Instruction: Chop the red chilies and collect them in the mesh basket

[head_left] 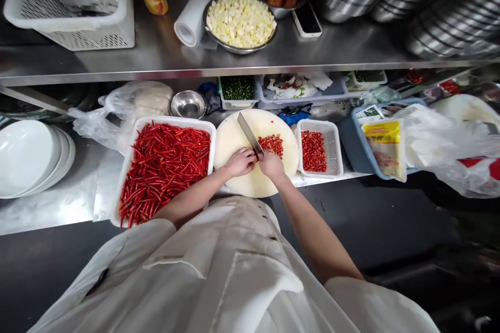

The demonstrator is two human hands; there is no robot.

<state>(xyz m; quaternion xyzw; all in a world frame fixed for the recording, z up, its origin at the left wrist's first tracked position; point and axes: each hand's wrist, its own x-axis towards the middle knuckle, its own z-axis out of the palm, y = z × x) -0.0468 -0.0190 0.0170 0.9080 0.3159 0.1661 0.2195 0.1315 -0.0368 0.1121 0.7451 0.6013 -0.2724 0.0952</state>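
Observation:
My right hand (272, 165) is closed round the handle of a knife (248, 131), whose broad blade points up and left over a round cutting board (230, 138). My left hand (240, 162) lies curled at the blade's left side, its fingers on red chilies that they mostly hide. To the right of the blade sits a pile of chopped red chili (272, 144). Whole red chilies (172, 161) fill a white tray (213, 138) left of the board. A small white basket (336, 151) on the right holds more chopped chili (313, 151).
White bowls (29, 156) are stacked at far left, and a small metal bowl (188, 105) sits behind the chili tray. A blue bin (357, 138) with packets stands at right. Overhead, a steel shelf (156, 60) carries a bowl of chopped pale vegetable (241, 20) and a phone (307, 21).

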